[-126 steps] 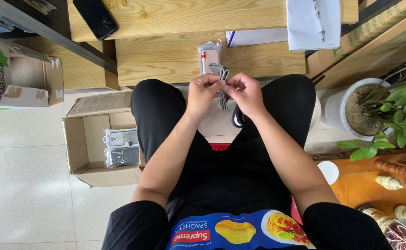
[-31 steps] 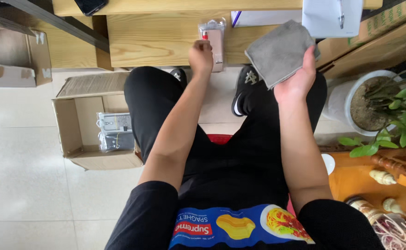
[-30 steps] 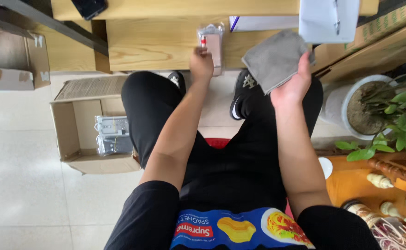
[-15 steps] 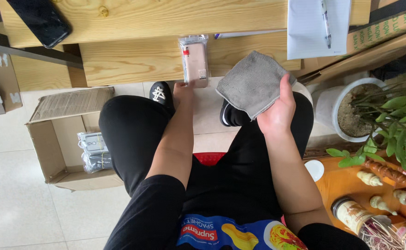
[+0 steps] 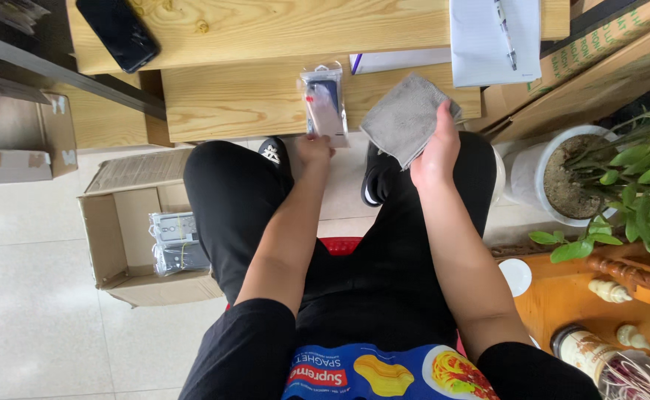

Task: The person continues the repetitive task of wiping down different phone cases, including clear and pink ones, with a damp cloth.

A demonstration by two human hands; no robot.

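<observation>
I sit with black-trousered legs in front of a low wooden bench [image 5: 243,111]. A clear plastic packet [image 5: 323,104] with a dark and red item inside lies flat on the bench's lower plank. My left hand [image 5: 314,152] is curled at the packet's near edge, fingertips on it. My right hand [image 5: 436,152] is raised over my right knee and grips a folded grey cloth [image 5: 403,115], which hangs just in front of the bench edge, to the right of the packet.
A black phone [image 5: 117,33] and a white notepad with a pen [image 5: 495,37] lie on the upper plank. An open cardboard box [image 5: 117,237] holding similar packets stands on the tiled floor at left. A potted plant [image 5: 562,178] and an orange wooden stand [image 5: 584,304] sit at right.
My left hand set the packet down on the lower plank and slid back to its near edge. The right hand keeps the grey cloth raised. The view has shifted toward the bench.
</observation>
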